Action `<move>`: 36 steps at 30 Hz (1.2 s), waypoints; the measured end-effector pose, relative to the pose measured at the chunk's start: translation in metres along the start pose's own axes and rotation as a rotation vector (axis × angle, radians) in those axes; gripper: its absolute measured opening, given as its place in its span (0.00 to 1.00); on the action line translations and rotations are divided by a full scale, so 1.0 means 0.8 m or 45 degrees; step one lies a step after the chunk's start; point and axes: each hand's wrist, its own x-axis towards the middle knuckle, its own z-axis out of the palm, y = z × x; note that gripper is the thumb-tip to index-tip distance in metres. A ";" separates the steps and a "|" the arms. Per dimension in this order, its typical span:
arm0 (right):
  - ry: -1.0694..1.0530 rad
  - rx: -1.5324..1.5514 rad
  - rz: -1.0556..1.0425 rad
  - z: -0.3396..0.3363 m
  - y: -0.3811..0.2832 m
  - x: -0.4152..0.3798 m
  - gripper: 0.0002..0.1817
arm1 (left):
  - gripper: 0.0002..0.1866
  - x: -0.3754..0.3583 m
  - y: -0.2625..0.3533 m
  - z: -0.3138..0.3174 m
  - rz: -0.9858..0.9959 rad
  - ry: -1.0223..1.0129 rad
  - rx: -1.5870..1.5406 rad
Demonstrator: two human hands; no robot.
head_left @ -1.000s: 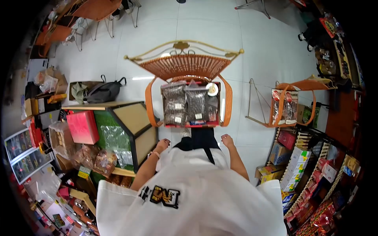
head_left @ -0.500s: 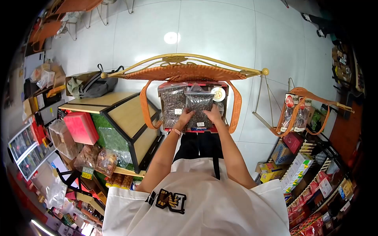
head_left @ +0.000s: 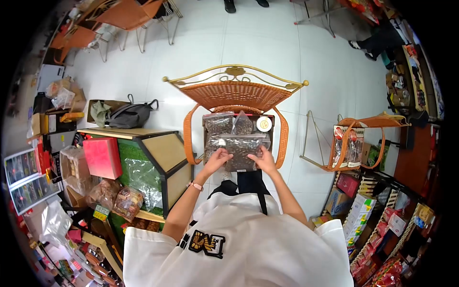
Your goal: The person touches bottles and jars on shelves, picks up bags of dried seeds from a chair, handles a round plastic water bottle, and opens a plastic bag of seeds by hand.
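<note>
Both hands hold a see-through zip bag (head_left: 241, 160) of small dark brown pieces above the chair seat. My left hand (head_left: 218, 159) grips its left side, thumb on the front. On the right side my right hand (head_left: 264, 159) pinches it with thumb and fingers. The zip edge faces the chair back. Behind it, another filled zip bag (head_left: 218, 123) lies at the left, and a bag of similar dark pieces (head_left: 244, 126) is in the middle. A round white-lidded tub (head_left: 263, 124) is at the right. The held bag partly hides the things beneath.
The woven armchair (head_left: 229, 94) has curved arms on either side. At left stands a wooden stand with green turf (head_left: 143, 165), a red box (head_left: 102, 158) and a grey backpack (head_left: 134, 115). A second woven chair (head_left: 351, 143) with packages is at right. People's feet (head_left: 230, 5) show far ahead.
The held bag has been raised and tilted, and moved toward me, off the other bags. My hands have moved outward to its sides. The camera view has shifted, showing more floor ahead.
</note>
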 end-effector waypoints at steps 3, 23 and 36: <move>0.005 0.152 -0.211 -0.022 -0.064 -0.045 0.24 | 0.17 -0.061 0.040 -0.009 0.631 -0.126 0.561; 0.076 0.518 -1.074 0.056 -0.250 -0.375 0.30 | 0.37 -0.349 -0.003 0.015 0.617 -0.460 -0.652; -0.399 0.758 -1.317 0.053 -0.370 -0.497 0.52 | 0.45 -0.546 0.092 0.073 1.995 -0.725 -0.839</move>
